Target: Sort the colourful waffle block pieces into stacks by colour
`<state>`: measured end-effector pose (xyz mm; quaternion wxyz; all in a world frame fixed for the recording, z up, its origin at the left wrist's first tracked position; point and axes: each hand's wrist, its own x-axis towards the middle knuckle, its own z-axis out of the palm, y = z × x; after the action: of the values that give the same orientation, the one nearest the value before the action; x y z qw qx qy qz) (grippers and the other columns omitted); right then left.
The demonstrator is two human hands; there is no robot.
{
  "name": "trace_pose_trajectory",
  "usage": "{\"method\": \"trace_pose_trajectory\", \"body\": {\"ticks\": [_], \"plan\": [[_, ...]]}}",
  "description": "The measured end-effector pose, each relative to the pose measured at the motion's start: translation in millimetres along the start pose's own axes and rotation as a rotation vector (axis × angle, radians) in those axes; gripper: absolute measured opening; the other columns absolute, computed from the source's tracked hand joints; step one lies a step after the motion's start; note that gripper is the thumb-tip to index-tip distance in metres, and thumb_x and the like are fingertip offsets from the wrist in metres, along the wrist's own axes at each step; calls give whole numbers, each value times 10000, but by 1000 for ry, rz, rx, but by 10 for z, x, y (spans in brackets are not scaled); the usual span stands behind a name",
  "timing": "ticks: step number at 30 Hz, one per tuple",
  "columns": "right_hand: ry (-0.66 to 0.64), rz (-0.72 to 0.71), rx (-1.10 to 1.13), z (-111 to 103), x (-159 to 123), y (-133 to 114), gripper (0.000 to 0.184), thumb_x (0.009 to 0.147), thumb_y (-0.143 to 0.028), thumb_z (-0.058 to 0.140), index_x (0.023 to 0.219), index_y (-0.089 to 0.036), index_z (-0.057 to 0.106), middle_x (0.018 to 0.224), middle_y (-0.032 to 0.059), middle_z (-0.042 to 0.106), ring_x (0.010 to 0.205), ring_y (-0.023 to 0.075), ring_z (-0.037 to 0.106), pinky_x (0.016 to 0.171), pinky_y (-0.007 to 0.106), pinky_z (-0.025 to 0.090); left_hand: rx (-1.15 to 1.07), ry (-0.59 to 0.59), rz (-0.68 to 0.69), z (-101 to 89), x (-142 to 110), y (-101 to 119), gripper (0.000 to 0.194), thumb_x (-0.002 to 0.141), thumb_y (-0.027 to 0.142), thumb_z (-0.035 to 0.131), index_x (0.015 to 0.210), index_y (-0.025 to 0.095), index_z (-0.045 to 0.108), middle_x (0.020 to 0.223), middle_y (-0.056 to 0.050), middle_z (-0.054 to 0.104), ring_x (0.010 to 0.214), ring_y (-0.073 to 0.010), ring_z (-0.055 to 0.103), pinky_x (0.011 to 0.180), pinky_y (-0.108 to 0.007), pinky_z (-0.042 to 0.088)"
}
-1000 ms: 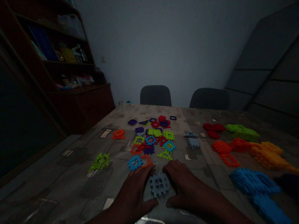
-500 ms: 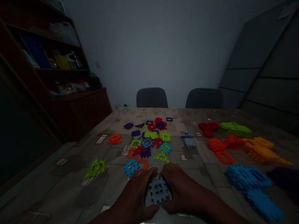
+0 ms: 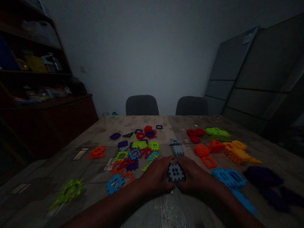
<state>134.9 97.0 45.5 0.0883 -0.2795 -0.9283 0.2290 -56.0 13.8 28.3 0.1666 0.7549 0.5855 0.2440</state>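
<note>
1. The big furniture frames your view. Your **table** has a patterned, stone-look top and fills the lower part of the scene. Beyond it stand two **dark chairs** against a **plain wall**. On your left is a **dark wooden cabinet** with cluttered shelves, and on your right **large grey panels** lean against the wall.
2. Sorted heaps of **plastic waffle blocks** lie on the right of the table: red, lime green, orange, yellow-orange, blue and, nearest the edge, dark purple. The dark purple heap is blurred.
3. A **mixed scatter of blocks** spreads across the middle of the table in many colours, some overlapping.
4. Apart from that scatter, a **lime-green block** lies toward your left, and an **orange block** lies farther off.
5. Two **grey-blue blocks** sit just beyond your hands, one close behind the other.
6. Your **left hand** and **right hand** are close together near the table's near edge, curled inward.
7. The **grey-blue square block** sits between your hands, its face showing small square openings. Your fingers are closed on it from both sides, gripping its edges. You can't tell whether it is touching the table.
</note>
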Motion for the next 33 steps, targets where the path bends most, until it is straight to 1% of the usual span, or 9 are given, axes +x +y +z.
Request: {"method": "trace_pose_trajectory", "body": {"ticks": [4, 8, 11, 14, 16, 20, 24, 28, 33], "plan": [[13, 101, -66, 14, 96, 187, 421, 726, -221, 689, 1142, -174, 649, 1138, 102, 678, 1049, 277, 600, 885, 346, 440, 27, 0, 19, 123, 332, -125, 719, 659, 219, 806, 1326, 207, 536, 1234, -90, 661, 1123, -316, 596, 1014, -413, 460], [45, 223, -110, 56, 84, 266, 521, 726, -244, 723, 1229, -151, 621, 1196, 139, 657, 1097, 312, 575, 903, 382, 423, 47, 25, -47, 241, 449, -177, 748, 686, 237, 825, 1360, 188, 503, 1228, -115, 650, 1108, -319, 608, 958, -398, 491], [69, 297, -131, 83, 52, 262, 507, 764, -227, 707, 1249, -112, 612, 1206, 165, 647, 1114, 315, 567, 907, 376, 418, 57, 59, -103, 288, 467, -138, 730, 719, 240, 825, 1368, 192, 494, 1244, -115, 647, 1128, -320, 606, 970, -408, 487], [79, 350, -156, 92, 39, 231, 405, 816, -240, 679, 1194, -101, 635, 1188, 174, 652, 1106, 312, 574, 903, 368, 418, 66, 95, -147, 294, 440, -78, 771, 725, 231, 834, 1399, 200, 459, 1332, -120, 616, 1211, -323, 569, 1036, -429, 449], [76, 371, -176, 87, 33, 203, 350, 821, -223, 669, 1153, -115, 650, 1166, 167, 659, 1094, 306, 582, 896, 363, 420, 69, 109, -168, 284, 395, -46, 761, 724, 210, 831, 1392, 207, 465, 1356, -113, 608, 1237, -319, 559, 1058, -434, 432], [83, 389, -203, 63, 19, 139, 332, 831, -194, 658, 1157, -136, 647, 1195, 156, 652, 1133, 303, 569, 930, 363, 418, 70, 115, -204, 268, 315, -12, 648, 759, 179, 778, 1346, 203, 504, 1207, -84, 684, 1149, -293, 617, 986, -396, 469], [81, 413, -226, 47, 23, 89, 281, 860, -209, 646, 1128, -126, 658, 1183, 159, 656, 1130, 302, 573, 930, 355, 433, 78, 108, -218, 267, 358, 20, 551, 780, 136, 733, 1293, 196, 540, 1092, -69, 716, 1046, -267, 653, 902, -347, 487], [90, 450, -262, 47, 41, 75, 267, 883, -214, 621, 1117, -94, 663, 1178, 184, 651, 1134, 316, 572, 935, 360, 438, 89, 101, -227, 269, 447, 49, 529, 782, 136, 737, 1272, 192, 546, 1066, -74, 719, 1000, -266, 661, 851, -335, 491], [107, 491, -297, 72, 65, 112, 272, 901, -229, 595, 1129, -98, 665, 1184, 190, 649, 1138, 325, 580, 949, 370, 438, 96, 98, -234, 295, 507, 62, 526, 797, 164, 744, 1282, 204, 545, 1106, -86, 714, 1044, -287, 653, 886, -355, 494]]}}
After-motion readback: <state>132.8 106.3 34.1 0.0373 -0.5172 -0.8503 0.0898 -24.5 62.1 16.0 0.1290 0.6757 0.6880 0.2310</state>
